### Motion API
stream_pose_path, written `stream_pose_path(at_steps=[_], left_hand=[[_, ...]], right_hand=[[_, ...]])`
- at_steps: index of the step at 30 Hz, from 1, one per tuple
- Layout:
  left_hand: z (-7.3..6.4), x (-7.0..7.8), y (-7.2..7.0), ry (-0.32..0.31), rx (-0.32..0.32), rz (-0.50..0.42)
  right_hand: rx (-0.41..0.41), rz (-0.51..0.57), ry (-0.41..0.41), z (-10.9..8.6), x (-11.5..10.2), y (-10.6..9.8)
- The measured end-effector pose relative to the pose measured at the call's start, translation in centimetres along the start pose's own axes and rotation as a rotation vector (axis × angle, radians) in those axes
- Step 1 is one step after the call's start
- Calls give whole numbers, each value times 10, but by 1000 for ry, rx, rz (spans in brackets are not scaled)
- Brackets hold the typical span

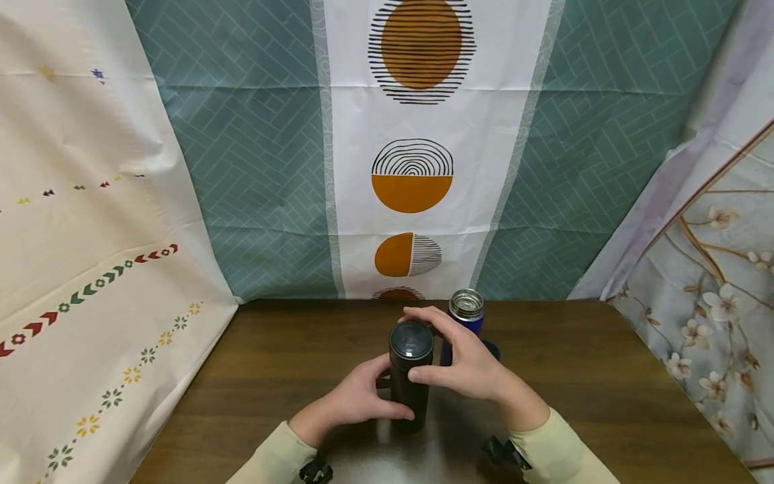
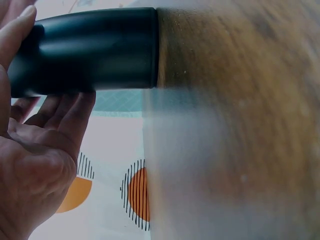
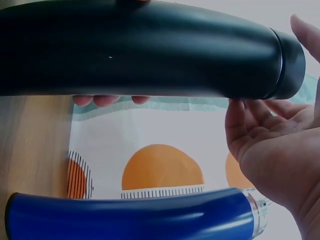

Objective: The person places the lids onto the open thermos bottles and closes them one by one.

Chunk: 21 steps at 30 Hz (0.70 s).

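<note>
A black vacuum flask (image 1: pixel 410 396) with its lid (image 1: pixel 411 340) on stands upright on the wooden table. My left hand (image 1: pixel 363 393) holds its body from the left, thumb in front and fingers behind; the left wrist view shows this hand (image 2: pixel 45 155) around the flask. Up near the lid, my right hand (image 1: pixel 468 359) arches around the flask. In the right wrist view the right fingers (image 3: pixel 237 122) touch its side just below the lid, while the thumb (image 3: pixel 306 35) stands slightly apart from it. Behind the right hand, a blue flask (image 3: pixel 135 220) stands with its steel mouth (image 1: pixel 466 304) uncovered.
A small dark blue round piece (image 1: pixel 492 349) lies beside the blue flask, partly hidden by my right hand. The brown table (image 1: pixel 278 376) ends against a patterned cloth (image 1: pixel 272 202) at the back. Other cloths (image 1: pixel 109 323) hang along both sides.
</note>
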<state>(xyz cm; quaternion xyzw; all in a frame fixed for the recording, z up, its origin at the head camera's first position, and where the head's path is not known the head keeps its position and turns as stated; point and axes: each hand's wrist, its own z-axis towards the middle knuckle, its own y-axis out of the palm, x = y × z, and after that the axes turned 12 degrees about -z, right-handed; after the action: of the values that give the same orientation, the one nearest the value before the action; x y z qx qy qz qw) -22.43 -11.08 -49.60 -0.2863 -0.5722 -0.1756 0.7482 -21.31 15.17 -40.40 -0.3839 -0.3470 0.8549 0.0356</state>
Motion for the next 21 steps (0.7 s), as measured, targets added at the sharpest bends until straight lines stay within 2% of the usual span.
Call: stream_pose_path(at_steps=[8,21], left_hand=[[0,1,0,-1,0,8],[0,1,0,2,-1,1]], right_hand=[[-42,39,-25,-1,5,-3],[5,49,25,1,4,-1]])
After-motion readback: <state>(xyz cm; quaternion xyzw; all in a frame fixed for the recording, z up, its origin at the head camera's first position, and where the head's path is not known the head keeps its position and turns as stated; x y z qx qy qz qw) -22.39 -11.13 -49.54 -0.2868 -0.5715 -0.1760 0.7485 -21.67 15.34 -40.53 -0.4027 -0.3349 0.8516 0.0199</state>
